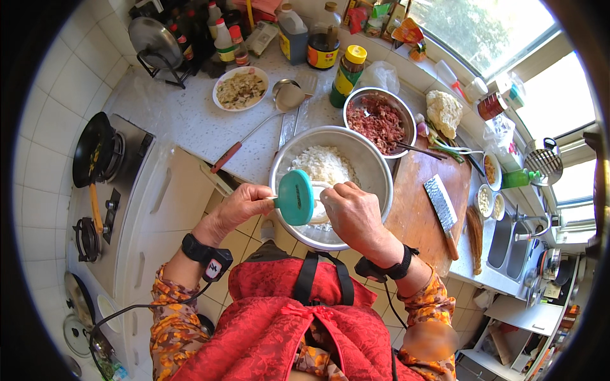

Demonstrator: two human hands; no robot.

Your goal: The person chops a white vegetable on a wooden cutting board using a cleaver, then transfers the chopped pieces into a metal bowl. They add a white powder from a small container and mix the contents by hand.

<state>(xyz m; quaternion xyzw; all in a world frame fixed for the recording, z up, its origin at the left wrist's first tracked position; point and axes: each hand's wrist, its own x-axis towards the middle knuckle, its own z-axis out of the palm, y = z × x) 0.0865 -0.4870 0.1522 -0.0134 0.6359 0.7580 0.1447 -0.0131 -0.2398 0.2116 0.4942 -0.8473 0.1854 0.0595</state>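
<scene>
My left hand [238,205] pinches the edge of a teal plastic lid [295,197], which stands tilted up. Beside the lid is a small translucent container [320,209] with white contents. My right hand [355,214] has its fingers curled at the container's right rim; the fingertips are partly hidden. Both hands are above a large metal basin [383,202]. A heap of white chopped food [324,162] lies in the basin, and some white matter shows below the container.
A metal bowl of minced meat [376,119] with chopsticks [421,150] adjoins the basin. To the right, a cleaver [441,200] lies on a wooden cutting board [410,205]. A ladle [286,97] and plate of food [240,89] sit behind. A wok [90,152] rests on the left stove.
</scene>
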